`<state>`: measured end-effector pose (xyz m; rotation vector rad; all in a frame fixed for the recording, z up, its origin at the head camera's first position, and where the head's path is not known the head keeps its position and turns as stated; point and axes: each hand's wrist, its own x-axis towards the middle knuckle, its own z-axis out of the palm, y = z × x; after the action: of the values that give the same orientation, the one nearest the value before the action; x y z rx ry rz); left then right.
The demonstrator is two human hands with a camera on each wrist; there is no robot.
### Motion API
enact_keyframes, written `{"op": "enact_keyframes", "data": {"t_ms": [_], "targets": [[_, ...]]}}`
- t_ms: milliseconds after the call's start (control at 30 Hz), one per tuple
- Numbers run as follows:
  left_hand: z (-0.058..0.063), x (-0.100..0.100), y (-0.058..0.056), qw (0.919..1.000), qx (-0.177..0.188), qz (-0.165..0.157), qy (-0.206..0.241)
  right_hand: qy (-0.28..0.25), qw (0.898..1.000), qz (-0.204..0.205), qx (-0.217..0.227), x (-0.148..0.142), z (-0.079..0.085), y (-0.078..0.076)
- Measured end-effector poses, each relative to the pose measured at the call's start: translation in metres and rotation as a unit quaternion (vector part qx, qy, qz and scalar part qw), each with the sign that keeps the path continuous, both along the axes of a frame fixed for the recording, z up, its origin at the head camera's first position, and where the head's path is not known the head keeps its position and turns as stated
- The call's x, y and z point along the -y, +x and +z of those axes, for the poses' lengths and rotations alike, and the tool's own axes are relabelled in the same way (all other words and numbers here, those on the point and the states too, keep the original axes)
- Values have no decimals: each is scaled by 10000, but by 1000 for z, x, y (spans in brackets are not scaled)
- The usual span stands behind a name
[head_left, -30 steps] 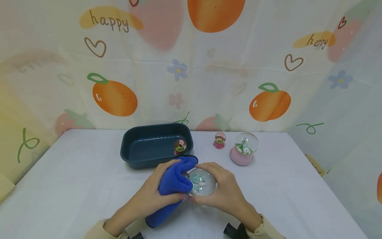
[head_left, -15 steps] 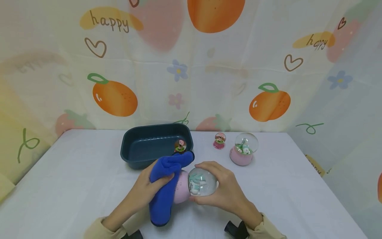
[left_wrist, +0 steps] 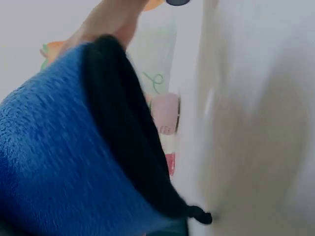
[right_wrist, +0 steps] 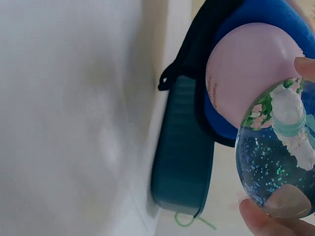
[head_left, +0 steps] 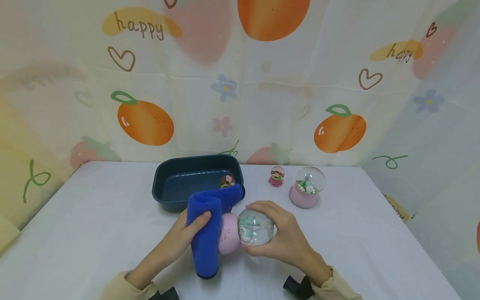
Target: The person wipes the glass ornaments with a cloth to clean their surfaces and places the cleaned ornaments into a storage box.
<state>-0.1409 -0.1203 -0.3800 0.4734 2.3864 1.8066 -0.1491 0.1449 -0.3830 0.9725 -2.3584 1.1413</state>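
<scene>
My right hand [head_left: 286, 235] grips a snow globe [head_left: 256, 227] by its glass ball, tipped on its side with the pink base [head_left: 229, 234] facing left. Inside the ball a white figure and green leaves show; glitter floats there in the right wrist view, where fingertips [right_wrist: 261, 219] press the glass. A folded blue cloth [head_left: 206, 250] with dark edging is pinched in my left hand [head_left: 178, 237], thumb in front, the other fingers hidden behind it. The cloth stands right at the end of the pink base. In the left wrist view the cloth [left_wrist: 64, 147] fills much of the frame.
Behind the cloth lies a dark teal tray [head_left: 176, 204] with a small snow globe [head_left: 227, 181] in its right end. Farther right on the white table [head_left: 360, 237] stand a small pink snow globe [head_left: 276, 177] and a larger one [head_left: 304, 196]. A printed curtain hangs behind.
The cloth covered the snow globe's base a second ago; my left hand has drawn it leftward, baring the pink base. My right hand keeps its hold on the glass in nearly the same place.
</scene>
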Motion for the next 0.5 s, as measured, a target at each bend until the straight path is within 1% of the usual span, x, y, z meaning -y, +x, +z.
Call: {"op": "enact_keyframes", "data": {"t_ms": [100, 167, 233, 400, 500], "targets": [[0, -3, 0, 9987, -39, -456, -205, 1, 10000, 90, 32, 1, 0, 2], [0, -5, 0, 9974, -2, -659, -286, -2, 9999, 134, 29, 2, 0, 3], [-1, -6, 0, 9963, 90, -795, -319, 3, 9999, 158, 4, 3, 0, 5], [-3, -6, 0, 9940, 164, -1014, -377, 42, 9998, 198, -62, 4, 1, 7], [-3, -5, 2, 9941, 249, -954, -442, 73, 9997, 191, -105, 4, 2, 7]]}}
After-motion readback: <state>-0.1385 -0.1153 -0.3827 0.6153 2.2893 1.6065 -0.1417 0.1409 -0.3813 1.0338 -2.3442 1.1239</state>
